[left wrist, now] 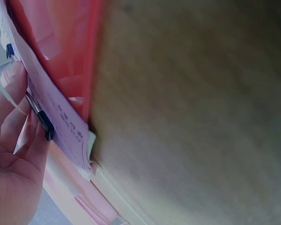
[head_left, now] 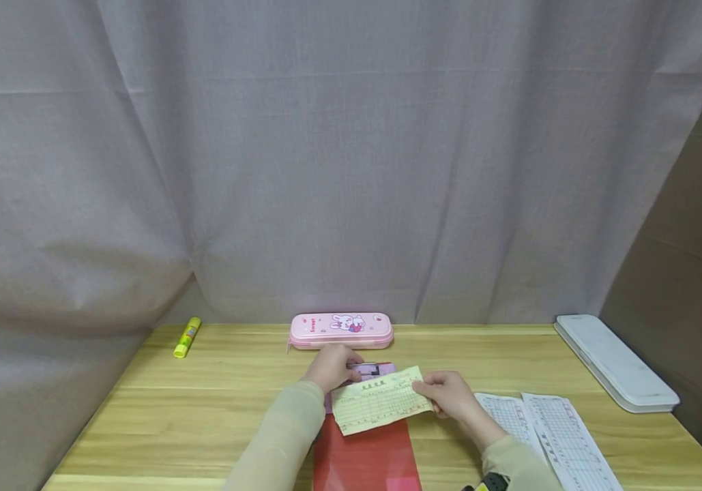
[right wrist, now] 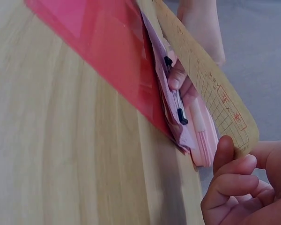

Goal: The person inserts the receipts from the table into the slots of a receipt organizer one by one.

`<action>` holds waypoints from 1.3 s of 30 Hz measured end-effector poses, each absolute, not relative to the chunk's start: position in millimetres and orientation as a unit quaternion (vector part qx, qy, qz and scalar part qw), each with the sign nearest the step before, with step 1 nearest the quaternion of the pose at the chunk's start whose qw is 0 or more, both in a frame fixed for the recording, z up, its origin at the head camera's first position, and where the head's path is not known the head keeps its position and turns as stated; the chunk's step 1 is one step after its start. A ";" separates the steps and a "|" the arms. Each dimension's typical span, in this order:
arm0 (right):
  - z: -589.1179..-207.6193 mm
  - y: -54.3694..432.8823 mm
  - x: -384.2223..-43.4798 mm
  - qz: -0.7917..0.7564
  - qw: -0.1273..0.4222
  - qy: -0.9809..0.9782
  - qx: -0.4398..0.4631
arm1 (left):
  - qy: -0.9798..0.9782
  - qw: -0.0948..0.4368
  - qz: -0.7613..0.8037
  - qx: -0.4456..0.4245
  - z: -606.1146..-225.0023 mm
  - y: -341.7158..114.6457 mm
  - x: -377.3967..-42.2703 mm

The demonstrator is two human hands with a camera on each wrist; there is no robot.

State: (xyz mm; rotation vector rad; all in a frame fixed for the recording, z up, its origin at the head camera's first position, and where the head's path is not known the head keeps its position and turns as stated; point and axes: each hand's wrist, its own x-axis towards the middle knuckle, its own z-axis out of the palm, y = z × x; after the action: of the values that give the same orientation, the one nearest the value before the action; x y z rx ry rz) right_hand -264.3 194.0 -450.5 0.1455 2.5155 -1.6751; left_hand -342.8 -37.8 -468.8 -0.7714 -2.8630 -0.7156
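Note:
My right hand (head_left: 451, 395) pinches the right end of a pale yellow printed slip (head_left: 381, 404) between thumb and fingers. The slip is tilted over a red folder (head_left: 364, 453), which lies on the table. At the folder's far end my left hand (head_left: 329, 368) holds a metal clip (left wrist: 45, 124) with black tips. Its thumb and fingers close about the clip in the left wrist view. Purple printed paper (left wrist: 68, 119) lies at the clip, over the red cover (right wrist: 117, 56). In the head view the yellow slip hides part of the purple paper.
Behind the left hand lies a pink pencil case (head_left: 341, 331) with a rabbit on it. A yellow glue stick (head_left: 187, 337) is at the far left. White printed slips (head_left: 562, 436) lie by the right forearm, and a long white case (head_left: 617, 361) at the right edge. A grey curtain (head_left: 351, 170) hangs behind.

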 end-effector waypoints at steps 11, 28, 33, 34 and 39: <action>-460.3 172.2 -266.9 -0.596 0.075 0.796 0.077 | -0.938 0.039 -0.234 -0.253 -466.1 -37.9 -343.0; -469.5 150.0 -269.2 -0.612 0.065 0.782 0.095 | -0.940 0.031 -0.228 -0.253 -464.4 -39.1 -343.0; -469.4 147.0 -271.5 -0.610 0.067 0.784 0.095 | -0.941 0.025 -0.226 -0.251 -463.9 -39.2 -342.7; -469.8 146.8 -272.1 -0.610 0.068 0.784 0.095 | -0.941 0.024 -0.227 -0.250 -464.2 -39.2 -342.9; -473.2 147.2 -274.6 -0.603 0.072 0.788 0.101 | -0.941 0.024 -0.228 -0.250 -464.9 -39.5 -343.0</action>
State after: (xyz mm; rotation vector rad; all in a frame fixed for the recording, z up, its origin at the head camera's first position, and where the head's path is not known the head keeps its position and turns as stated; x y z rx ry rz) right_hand -274.6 147.2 -473.2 0.3027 2.3680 -1.8121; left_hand -343.0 -39.5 -464.9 -0.7731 -2.9123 -0.7047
